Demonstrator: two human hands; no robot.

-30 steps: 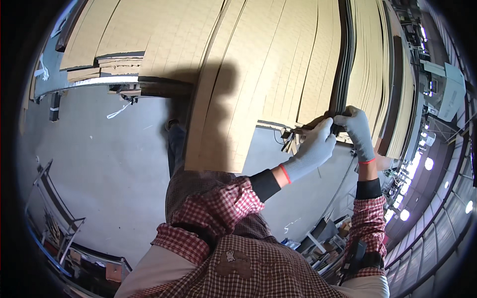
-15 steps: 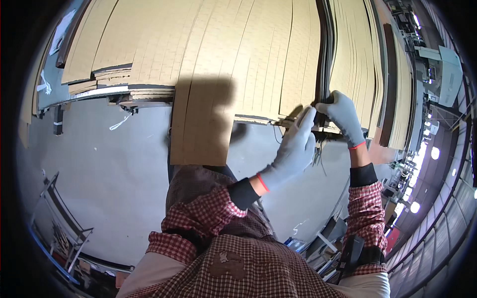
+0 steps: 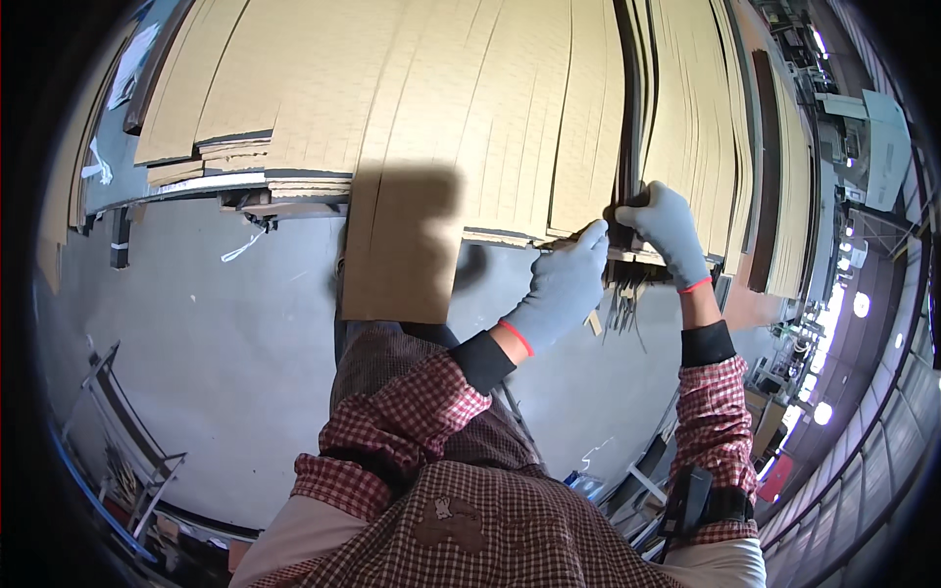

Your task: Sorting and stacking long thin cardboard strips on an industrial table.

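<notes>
Both my hands wear grey gloves with red cuffs. My right hand is closed around the near end of a bundle of long dark strips, which lies between tan cardboard sheets. Just left of it, my left hand has its fingers curled in at the strip ends; what they hold, if anything, is hidden. A small tan sliver shows beneath that hand. Many long tan cardboard strips lie side by side on the table. One cardboard piece juts over the near edge toward me, with a dark shadow on it.
Thin dark strands hang below the table edge near my hands. A dark bar runs along the right side of the cardboard. A metal frame stands on the grey floor at lower left. White string dangles under the table.
My left hand has moved slightly left and down, and its fingers have gone from extended to curled. My right hand has shifted slightly left with the strip ends. The tan sliver has come into sight.
</notes>
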